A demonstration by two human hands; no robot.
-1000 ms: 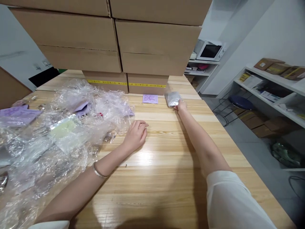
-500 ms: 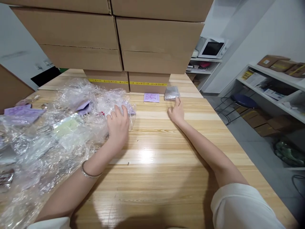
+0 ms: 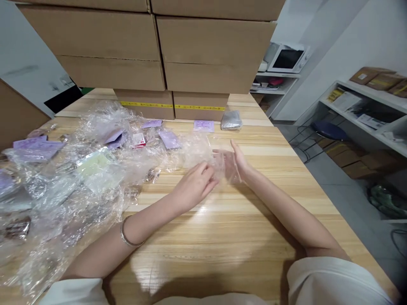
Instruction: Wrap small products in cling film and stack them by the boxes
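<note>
My left hand (image 3: 199,182) is closed on a clear plastic bag (image 3: 197,150) held over the middle of the table. Facing it, my right hand (image 3: 237,163) has its thumb raised and fingers stretched out; part of the bag lies across those fingers, which look blurred through the film. To the left of my hands spreads a heap of crumpled clear plastic (image 3: 104,123). In that heap lie a purple packet (image 3: 170,139), a small red and white packet (image 3: 139,140) and a pale green packet (image 3: 95,165). Beyond my right hand sits a grey packet (image 3: 231,120) beside a flat purple sachet (image 3: 204,126).
Large cardboard boxes (image 3: 216,55) are stacked at the back of the wooden table (image 3: 203,254). On the right, past the table's edge, are a blue stool (image 3: 329,130), shelves with parcels (image 3: 372,78) and a microwave (image 3: 288,58).
My left hand has moved right from the heap, with the clear bag in it. My right hand has come back from the grey packet, its fingers now against the bag.
</note>
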